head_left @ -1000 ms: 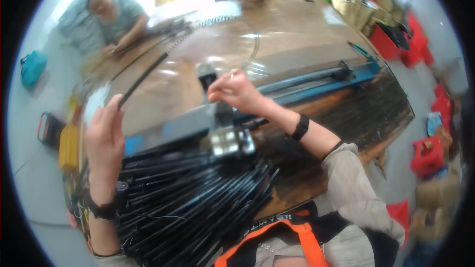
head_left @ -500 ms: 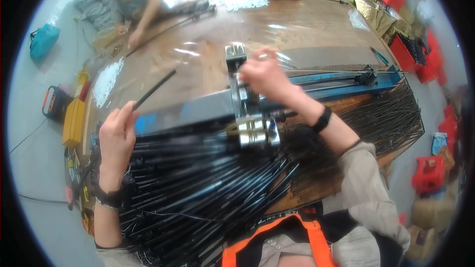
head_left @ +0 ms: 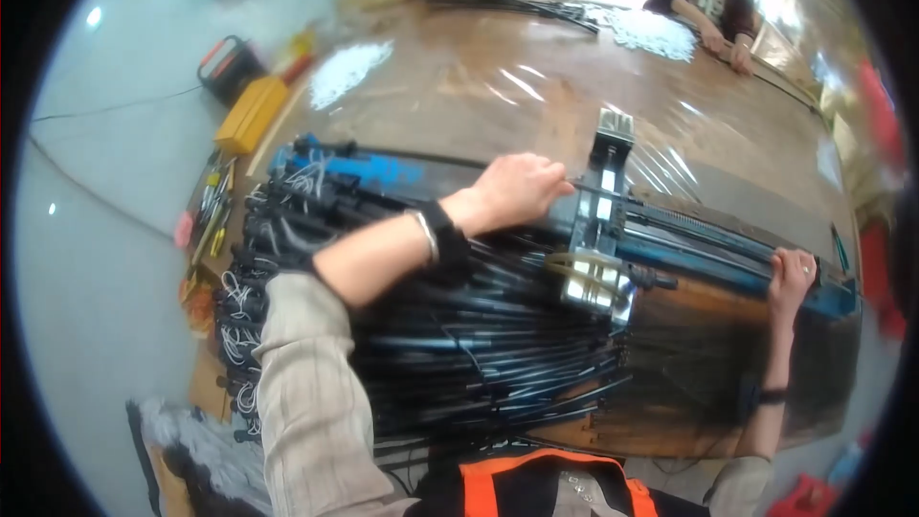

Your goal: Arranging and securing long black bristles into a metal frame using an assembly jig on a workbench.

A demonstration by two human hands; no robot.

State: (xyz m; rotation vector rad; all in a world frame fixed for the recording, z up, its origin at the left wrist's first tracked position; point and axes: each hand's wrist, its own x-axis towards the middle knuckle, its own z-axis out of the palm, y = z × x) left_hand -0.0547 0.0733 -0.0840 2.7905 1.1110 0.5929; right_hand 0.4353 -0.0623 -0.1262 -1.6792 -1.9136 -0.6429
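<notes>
Left hand [head_left: 512,193] pinched on a thin black rod [head_left: 613,193] at the metal jig [head_left: 601,230], right hand [head_left: 790,280] clamped on the blue rail [head_left: 713,254], heap of black rods [head_left: 459,345] on the wooden table [head_left: 479,96]

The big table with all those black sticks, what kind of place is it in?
Most likely a small workshop where parts are put together by hand. A long wooden table holds a big pile of thin black rods and a blue metal jig, other people work at the far edge, and tools lie on the floor.
</notes>
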